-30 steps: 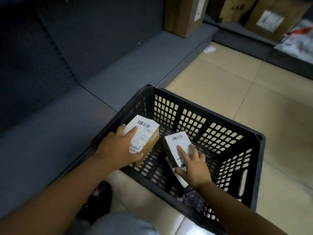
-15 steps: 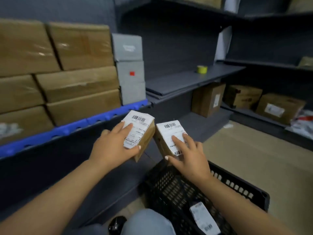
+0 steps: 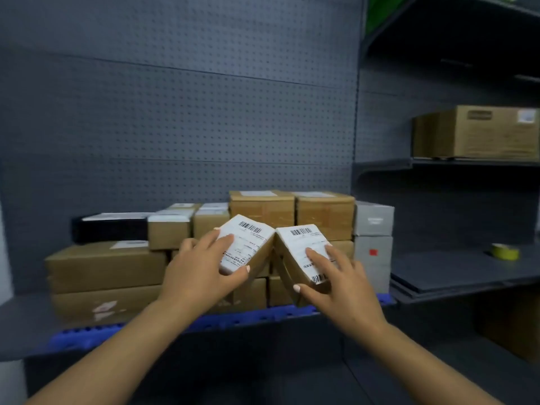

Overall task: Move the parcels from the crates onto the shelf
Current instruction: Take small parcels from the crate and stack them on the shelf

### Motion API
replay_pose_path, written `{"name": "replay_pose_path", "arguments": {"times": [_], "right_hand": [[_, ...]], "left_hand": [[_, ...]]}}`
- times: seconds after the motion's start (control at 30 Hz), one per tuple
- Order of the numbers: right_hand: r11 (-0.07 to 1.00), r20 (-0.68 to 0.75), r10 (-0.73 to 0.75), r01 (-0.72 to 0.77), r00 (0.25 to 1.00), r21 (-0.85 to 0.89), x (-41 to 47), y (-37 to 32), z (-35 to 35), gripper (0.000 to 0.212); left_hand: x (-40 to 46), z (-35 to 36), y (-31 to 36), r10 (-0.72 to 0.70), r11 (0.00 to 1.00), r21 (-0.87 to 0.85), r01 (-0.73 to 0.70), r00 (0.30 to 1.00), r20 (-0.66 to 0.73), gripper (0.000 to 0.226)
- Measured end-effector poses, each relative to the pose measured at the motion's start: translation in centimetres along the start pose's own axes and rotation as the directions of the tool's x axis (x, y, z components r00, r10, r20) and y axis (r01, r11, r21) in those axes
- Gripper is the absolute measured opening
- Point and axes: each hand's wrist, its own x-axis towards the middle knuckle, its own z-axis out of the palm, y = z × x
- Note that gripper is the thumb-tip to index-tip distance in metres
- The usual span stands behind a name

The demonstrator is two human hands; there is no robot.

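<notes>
Two parcels held in front of the stocked shelf, one per hand.

At frame centre, the left hand (image 3: 201, 267) grasps the left parcel (image 3: 248, 244), fingers over its white label and thumb curled under the near edge. The right hand (image 3: 339, 282) grasps the right parcel (image 3: 304, 252) the same way. The parcels' upper inner corners touch. Both are held in front of the stacked cartons (image 3: 263, 209) on the shelf (image 3: 35, 325). A tape roll (image 3: 505, 251) lies at right.

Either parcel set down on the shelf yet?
No: the left hand grips one labelled parcel and the right hand grips the other parcel, both in the air before the stacked boxes.
</notes>
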Motion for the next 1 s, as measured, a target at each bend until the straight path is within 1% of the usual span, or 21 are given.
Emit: {"name": "replay_pose_path", "arguments": {"times": [0.13,0.3,0.53,0.63,0.73,0.87,1.0], "right_hand": [[0.993,0.020,-0.104,0.103,0.994,0.056,2.3,-6.1,0.9,0.074],[0.969,0.077,-0.225,0.215,0.971,0.125,4.4,-13.0,2.5,0.075],[0.921,0.076,-0.325,0.297,0.943,0.252,7.4,-22.4,5.5,0.072],[0.916,0.091,-0.356,0.329,0.930,0.229,9.1,-25.9,7.3,0.071],[0.925,0.127,-0.350,0.321,0.928,0.202,11.1,-28.9,9.2,0.070],[0.949,0.158,-0.312,0.301,0.937,0.088,13.8,-31.3,11.7,0.069],[0.954,0.132,-0.290,0.298,0.948,-0.045,16.1,-32.1,13.5,0.069]], "left_hand": [[-1.4,-4.3,-5.3,-0.096,0.991,0.085,0.101,0.994,-0.057,0.073],[-3.4,-8.5,-11.0,-0.214,0.963,0.136,0.232,0.968,-0.134,0.072],[-4.5,-12.3,-18.3,-0.376,0.894,0.164,0.417,0.897,-0.231,0.067],[-4.3,-12.6,-21.0,-0.434,0.860,0.180,0.478,0.870,-0.237,0.065],[-3.4,-12.2,-23.4,-0.485,0.828,0.189,0.527,0.844,-0.228,0.066],[-1.2,-10.8,-25.3,-0.531,0.797,0.222,0.562,0.827,-0.185,0.070],[1.5,-9.1,-26.2,-0.547,0.777,0.256,0.575,0.818,-0.179,0.073]]}}
